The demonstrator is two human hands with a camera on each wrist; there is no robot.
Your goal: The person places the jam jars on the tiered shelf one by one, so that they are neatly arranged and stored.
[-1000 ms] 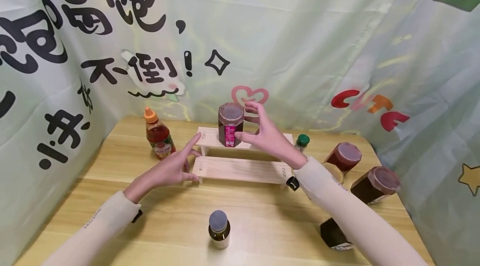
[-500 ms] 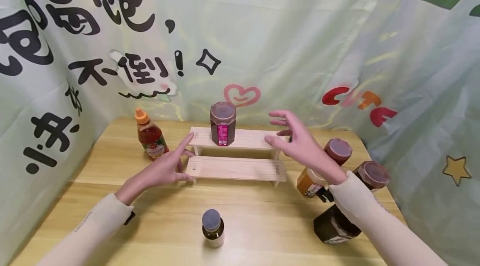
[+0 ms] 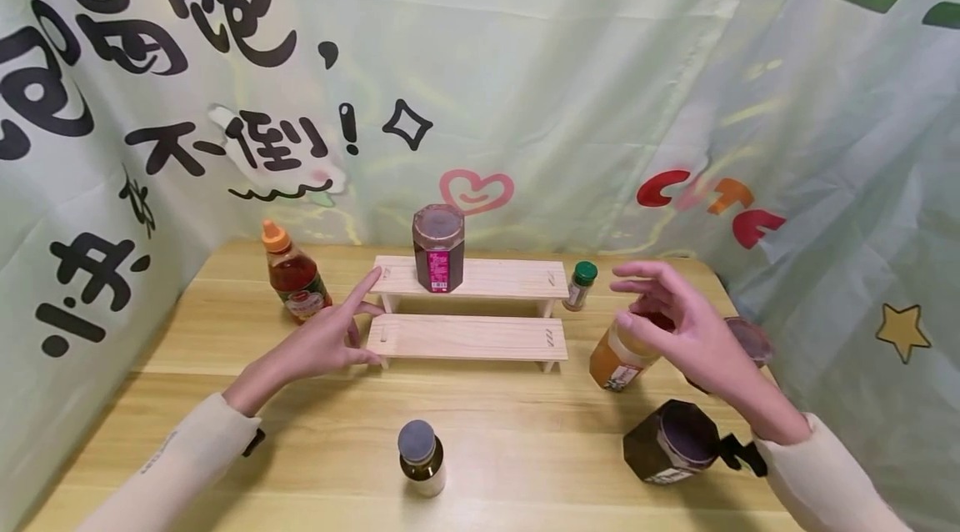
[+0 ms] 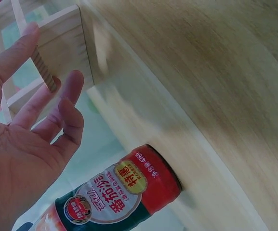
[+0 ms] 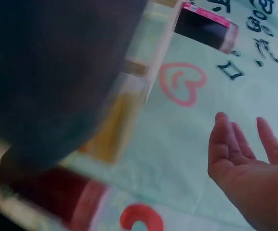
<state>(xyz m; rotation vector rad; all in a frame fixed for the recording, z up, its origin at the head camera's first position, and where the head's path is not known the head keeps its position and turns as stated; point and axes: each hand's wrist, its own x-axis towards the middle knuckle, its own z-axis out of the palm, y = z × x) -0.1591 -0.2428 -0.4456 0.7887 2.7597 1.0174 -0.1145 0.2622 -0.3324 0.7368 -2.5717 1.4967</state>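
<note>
My left hand (image 3: 318, 340) is at the left end of a two-tier wooden rack (image 3: 468, 338). Its thumb and a finger grip the lower board's end across its width, while the index finger reaches to the upper board. A dark jam jar (image 3: 438, 253) with a pink label stands upright on the upper tier, left of centre. My right hand (image 3: 686, 323) is raised on the right with fingers spread and bent, holding nothing. In the head view it overlaps the top of an amber honey jar (image 3: 617, 361). The right wrist view shows the hand (image 5: 252, 166) apart from any object.
A ketchup bottle (image 3: 300, 278) with an orange cap stands left of the rack. To its right is a green-capped spice jar (image 3: 580, 286). A grey-capped brown bottle (image 3: 422, 457) stands in front, and dark jars (image 3: 663, 444) (image 3: 750, 340) stand on the right.
My right hand has let go of the jam jar, leaving it on the upper tier, and has moved right to over the honey jar. My left hand stays at the rack; the head view has shifted slightly.
</note>
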